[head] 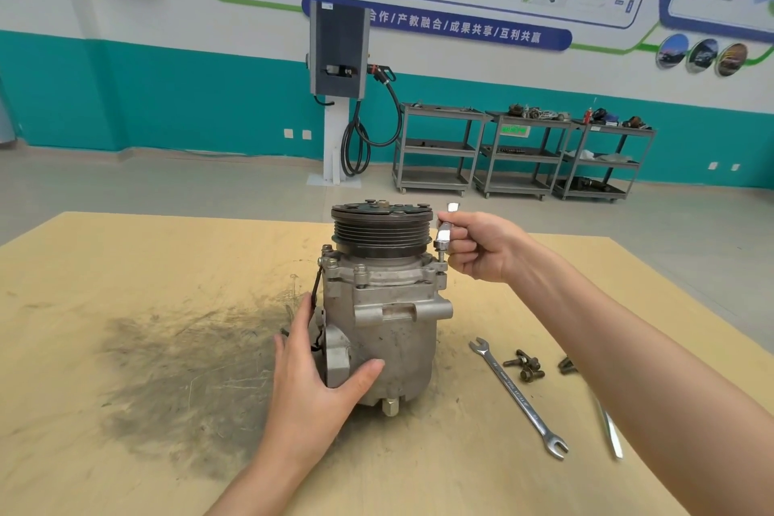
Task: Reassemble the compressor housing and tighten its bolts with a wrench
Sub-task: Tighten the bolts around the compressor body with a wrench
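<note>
A grey metal compressor point(393, 327) stands upright on the wooden table point(125, 285), its black pulley point(382, 228) on top. My left hand point(318, 373) rests on its lower left side, thumb across the front of the housing. My right hand point(477, 247) grips a silver socket tool point(445, 232) that stands upright on a bolt point(442, 258) at the housing's upper right flange. More bolts sit in the flange at the front point(360, 274) and left point(327, 256).
An open-end wrench point(517, 396) lies on the table to the compressor's right. Loose bolts point(525, 367) lie beside it, and another silver tool point(609, 427) shows partly under my right forearm. A dark grease smear point(188, 369) covers the table's left middle. Carts stand by the far wall.
</note>
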The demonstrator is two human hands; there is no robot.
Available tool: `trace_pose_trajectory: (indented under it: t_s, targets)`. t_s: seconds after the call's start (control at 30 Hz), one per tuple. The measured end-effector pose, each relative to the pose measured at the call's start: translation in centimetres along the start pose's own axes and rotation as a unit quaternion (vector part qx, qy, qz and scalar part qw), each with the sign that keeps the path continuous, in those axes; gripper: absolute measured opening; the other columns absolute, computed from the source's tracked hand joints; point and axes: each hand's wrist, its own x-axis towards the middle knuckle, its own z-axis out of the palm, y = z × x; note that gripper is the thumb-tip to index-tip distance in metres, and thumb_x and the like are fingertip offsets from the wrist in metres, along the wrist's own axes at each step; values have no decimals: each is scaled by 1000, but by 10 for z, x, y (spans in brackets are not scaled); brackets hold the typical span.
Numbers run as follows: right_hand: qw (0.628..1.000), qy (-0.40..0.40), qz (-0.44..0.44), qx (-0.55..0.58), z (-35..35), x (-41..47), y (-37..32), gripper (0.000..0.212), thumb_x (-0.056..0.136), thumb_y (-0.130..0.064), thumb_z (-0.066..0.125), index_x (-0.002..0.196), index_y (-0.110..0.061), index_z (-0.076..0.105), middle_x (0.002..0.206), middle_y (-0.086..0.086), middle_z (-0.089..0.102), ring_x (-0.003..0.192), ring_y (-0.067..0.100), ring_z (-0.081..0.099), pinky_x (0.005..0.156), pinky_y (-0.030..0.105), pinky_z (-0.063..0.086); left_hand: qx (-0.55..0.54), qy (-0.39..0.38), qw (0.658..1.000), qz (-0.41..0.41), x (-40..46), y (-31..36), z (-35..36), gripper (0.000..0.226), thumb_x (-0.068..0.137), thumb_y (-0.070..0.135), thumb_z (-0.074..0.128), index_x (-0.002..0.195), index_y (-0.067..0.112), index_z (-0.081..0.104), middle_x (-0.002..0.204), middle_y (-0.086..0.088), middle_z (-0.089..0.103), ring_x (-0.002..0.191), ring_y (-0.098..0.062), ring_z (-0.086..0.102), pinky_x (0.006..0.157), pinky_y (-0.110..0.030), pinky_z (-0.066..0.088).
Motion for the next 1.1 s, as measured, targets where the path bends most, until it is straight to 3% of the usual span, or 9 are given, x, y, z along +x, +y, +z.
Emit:
trace_pose_trajectory:
  t_s: [0.2, 0.33, 0.6, 0.87, 1.1]
  targets:
    - [996, 49, -60, -33, 2, -1, -4, 25, 99, -16, 50, 74, -16, 49, 42, -7, 39, 33, 4, 28, 33, 14, 21, 3, -12, 1000, -2, 1, -1, 1, 124, 54, 70, 79, 153, 45, 7, 160, 17, 22, 152, -21, 11, 119, -55, 21]
    - [998, 57, -31, -12, 4, 0, -3, 29, 98, -16, 50, 70, -17, 46, 42, -7, 37, 33, 5, 27, 32, 14, 20, 8, -18, 1000, 0, 1, -2, 2, 124, 53, 65, 76, 153, 44, 7, 160, 18, 21, 152, -21, 11, 120, -54, 22]
    - [987, 130, -92, -22, 11, -5, 1, 29, 93, -8, 51, 66, -16, 45, 40, -6, 38, 31, 5, 30, 33, 14, 20, 17, -14, 1000, 6, 2, -1, 2, 131, 45, 76, 70, 155, 39, 10, 160, 16, 22, 152, -20, 10, 120, -53, 19]
    - [969, 210, -128, 36, 12, -11, 20, 19, 89, -7, 47, 72, -15, 46, 52, -2, 40, 37, 6, 30, 36, 17, 20, 20, -14, 1000, 4, 2, -2, 3, 129, 47, 76, 70, 154, 39, 10, 159, 17, 24, 152, -21, 12, 120, -53, 21]
    - [945, 192, -214, 155, 17, -19, 32, 19, 95, -6, 47, 78, -15, 42, 47, -5, 36, 36, 5, 23, 33, 17, 17, 28, -16, 999, -1, 1, -3, 4, 126, 48, 78, 67, 153, 45, 5, 159, 19, 21, 152, -20, 10, 121, -52, 19]
